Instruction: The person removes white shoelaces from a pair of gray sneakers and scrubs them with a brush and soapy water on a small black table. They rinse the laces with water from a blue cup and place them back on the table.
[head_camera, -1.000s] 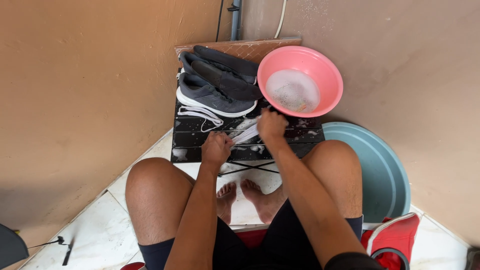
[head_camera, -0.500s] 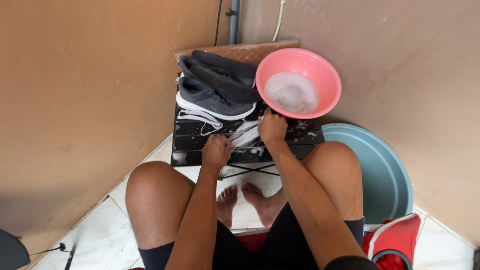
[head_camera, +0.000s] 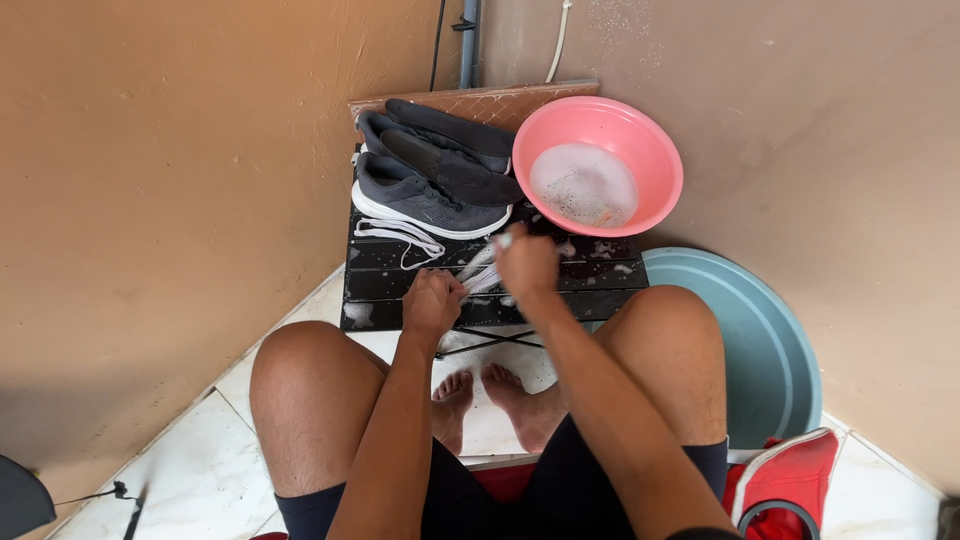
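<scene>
My left hand (head_camera: 433, 301) pins a soapy white shoelace (head_camera: 480, 277) against the black slatted table (head_camera: 590, 272). My right hand (head_camera: 527, 262) is closed around a small brush whose tip shows above the fingers, and it rests on the same lace. A second white shoelace (head_camera: 400, 237) lies loose beside a dark grey sneaker (head_camera: 425, 200). Two dark insoles (head_camera: 455, 150) lie across the shoes behind it.
A pink basin (head_camera: 655, 195) with sudsy water stands on the table's right end. A large teal tub (head_camera: 775, 350) sits on the tiled floor at the right, a red bucket (head_camera: 790, 480) below it. Tan walls close in on both sides.
My right hand has slid a little left and down along the lace. The view has shifted slightly; my left hand stays put.
</scene>
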